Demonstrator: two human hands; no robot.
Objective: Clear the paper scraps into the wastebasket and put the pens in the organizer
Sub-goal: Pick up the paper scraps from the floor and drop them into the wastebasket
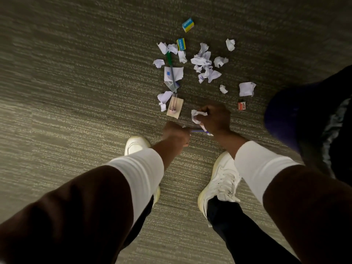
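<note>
Right hand [214,119] clenched around a crumpled paper scrap [196,116], white wad sticking out on its inner side. Left hand [176,135] closed on one end of a blue pen [200,131]; the pen runs across from that fist and passes under the right hand, blurred, so can't tell whether the right fingers touch it too. Just beyond the left grip: a tan pad [175,109] with a clear pen on it. Farther out past both grips, loose scraps [202,61] scattered over the carpet [76,82], plus a green pen [169,60] lying over a flat sheet. Two blue-yellow boxes [188,25] beyond that. Small red box [242,106] just outside the right grip. Dark wastebasket [285,115] at the right side, well clear of it.
</note>
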